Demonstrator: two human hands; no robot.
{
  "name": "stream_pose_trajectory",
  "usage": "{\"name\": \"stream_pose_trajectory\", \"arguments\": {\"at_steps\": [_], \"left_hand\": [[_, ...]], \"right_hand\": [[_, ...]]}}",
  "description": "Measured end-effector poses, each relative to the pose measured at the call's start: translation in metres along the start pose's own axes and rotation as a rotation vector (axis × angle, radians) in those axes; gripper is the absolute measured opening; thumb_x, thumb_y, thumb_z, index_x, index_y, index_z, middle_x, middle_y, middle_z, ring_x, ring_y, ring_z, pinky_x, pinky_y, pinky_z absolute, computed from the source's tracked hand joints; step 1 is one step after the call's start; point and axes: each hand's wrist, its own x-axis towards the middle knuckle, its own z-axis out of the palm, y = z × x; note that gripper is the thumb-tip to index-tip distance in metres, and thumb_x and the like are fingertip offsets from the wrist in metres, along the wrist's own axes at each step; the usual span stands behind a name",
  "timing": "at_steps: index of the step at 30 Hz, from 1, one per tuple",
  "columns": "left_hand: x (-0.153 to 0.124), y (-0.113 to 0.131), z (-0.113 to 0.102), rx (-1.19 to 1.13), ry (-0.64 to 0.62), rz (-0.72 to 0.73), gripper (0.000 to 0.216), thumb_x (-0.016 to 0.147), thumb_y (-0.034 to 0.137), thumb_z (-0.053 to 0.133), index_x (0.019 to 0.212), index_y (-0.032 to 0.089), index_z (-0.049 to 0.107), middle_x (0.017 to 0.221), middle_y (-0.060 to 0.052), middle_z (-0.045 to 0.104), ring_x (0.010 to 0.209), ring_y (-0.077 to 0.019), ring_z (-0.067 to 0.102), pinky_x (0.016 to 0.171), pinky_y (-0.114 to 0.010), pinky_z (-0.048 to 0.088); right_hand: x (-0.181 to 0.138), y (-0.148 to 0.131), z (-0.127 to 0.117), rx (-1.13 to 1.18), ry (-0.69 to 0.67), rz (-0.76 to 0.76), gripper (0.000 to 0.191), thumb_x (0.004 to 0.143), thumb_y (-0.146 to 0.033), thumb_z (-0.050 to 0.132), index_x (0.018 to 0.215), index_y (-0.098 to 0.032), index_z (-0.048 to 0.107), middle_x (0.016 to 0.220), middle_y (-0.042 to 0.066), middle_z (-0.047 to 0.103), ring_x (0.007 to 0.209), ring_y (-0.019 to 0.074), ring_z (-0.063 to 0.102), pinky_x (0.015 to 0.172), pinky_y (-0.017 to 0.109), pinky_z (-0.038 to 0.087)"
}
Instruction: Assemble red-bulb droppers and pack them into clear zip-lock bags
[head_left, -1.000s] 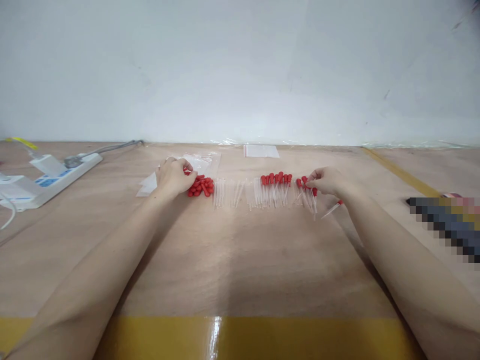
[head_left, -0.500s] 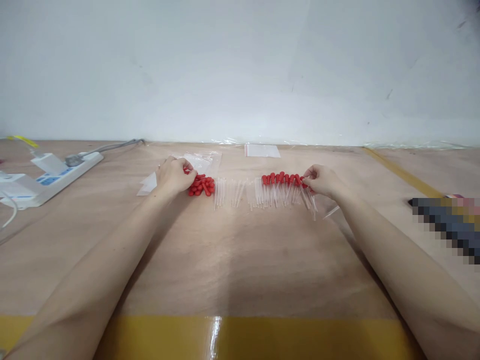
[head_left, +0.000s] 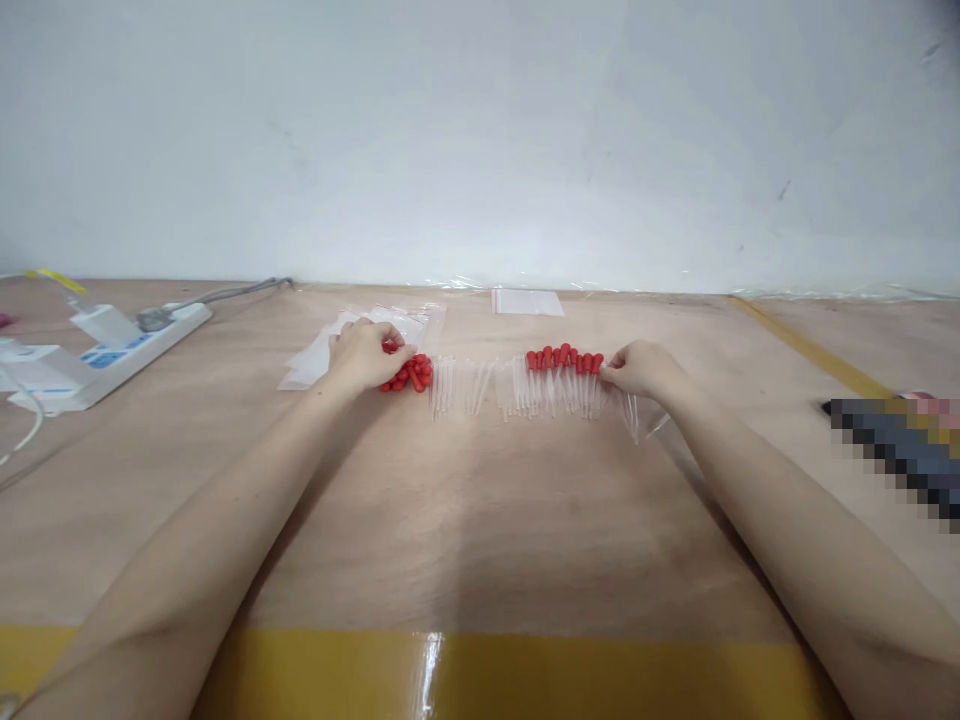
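My left hand (head_left: 365, 355) is over the left side of a pile of red rubber dropper bulbs (head_left: 416, 374), thumb and fingers curled with red showing between them. Right of the pile lie clear, thin dropper tubes (head_left: 444, 388) side by side, their tips towards me. Further right, a row of droppers with red bulbs (head_left: 565, 355) fitted on their far ends lies close together. My right hand (head_left: 643, 368) pinches at the rightmost dropper (head_left: 597, 364) of this row. More clear tubes (head_left: 631, 415) lie partly under that hand.
Clear zip bags (head_left: 311, 358) lie behind and left of my left hand, and another bag (head_left: 529, 302) by the wall. A white power strip (head_left: 135, 350) with plugs and cables is at the left. A blurred dark object (head_left: 892, 455) lies at the right. Yellow tape (head_left: 570, 675) crosses the front.
My left hand has moved slightly right over the red bulbs. Beside my right hand, the end dropper now lies lined up with the row; the red near those fingertips has shifted left.
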Motion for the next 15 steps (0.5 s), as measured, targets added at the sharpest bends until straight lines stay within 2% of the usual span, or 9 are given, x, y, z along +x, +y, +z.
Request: {"name": "stream_pose_trajectory", "arguments": {"at_steps": [6,11,15], "left_hand": [[-0.007,0.012,0.004,0.048,-0.020,0.054,0.035,0.068,0.055,0.053,0.072,0.022,0.064,0.096,-0.010,0.053,0.103,-0.0316,0.042,0.088,-0.048,0.029],[-0.011,0.019,0.005,0.035,-0.011,0.080,0.029,0.068,0.050,0.055,0.069,0.022,0.064,0.096,-0.008,0.054,0.102,-0.0297,0.043,0.089,-0.047,0.028],[-0.012,0.023,0.007,0.027,0.008,0.068,0.023,0.070,0.040,0.053,0.063,0.020,0.063,0.095,-0.008,0.056,0.100,-0.0290,0.043,0.089,-0.045,0.029]], "right_hand": [[0.002,-0.010,-0.001,-0.022,-0.101,0.064,0.022,0.061,-0.039,0.059,0.055,-0.018,0.062,0.056,0.009,0.060,0.056,0.0210,0.058,0.046,0.028,0.039],[0.001,-0.019,0.000,-0.024,-0.039,0.114,0.020,0.063,-0.036,0.055,0.061,-0.017,0.060,0.062,0.012,0.061,0.060,0.0242,0.059,0.047,0.030,0.040],[-0.001,-0.019,-0.005,0.145,-0.042,0.140,0.023,0.067,-0.037,0.052,0.059,-0.016,0.057,0.058,0.012,0.059,0.058,0.0232,0.058,0.048,0.030,0.041]]}}
